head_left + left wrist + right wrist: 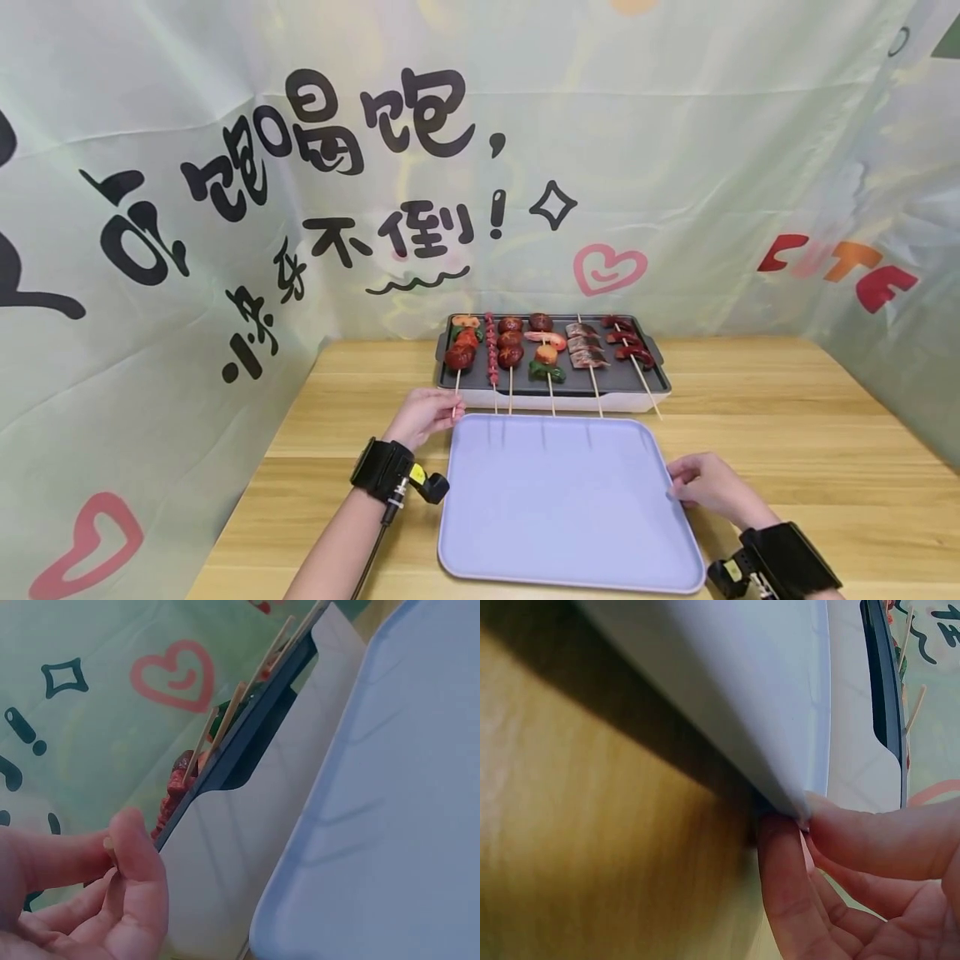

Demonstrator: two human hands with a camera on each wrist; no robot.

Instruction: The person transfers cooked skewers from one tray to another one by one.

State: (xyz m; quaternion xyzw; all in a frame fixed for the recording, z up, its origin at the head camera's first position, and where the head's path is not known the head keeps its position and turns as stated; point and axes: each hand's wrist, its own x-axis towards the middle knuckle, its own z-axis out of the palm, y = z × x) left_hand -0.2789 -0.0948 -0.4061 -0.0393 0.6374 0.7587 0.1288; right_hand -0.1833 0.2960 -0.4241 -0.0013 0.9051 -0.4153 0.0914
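Thumb and finger of my left hand (427, 417) pinch the stick of the leftmost skewer (457, 383), as the left wrist view also shows. That skewer, with a mushroom cap and red and orange pieces, lies on the dark grill pan (566, 382). At the right side of the pale blue tray (566, 508), my right hand (708, 483) grips the rim between thumb and fingers. The tray sits in front of the grill. In the right wrist view the tray's edge (780, 787) is between the thumb and forefinger, with shadow beneath it.
Several more skewers lie on the grill: red beads (492, 346), mushrooms (511, 340), a shrimp and vegetable one (547, 354), fish pieces (587, 346) and dark red pieces (628, 342). Their sticks stick out towards the tray. A printed cloth (675, 167) hangs behind the wooden table (787, 400).
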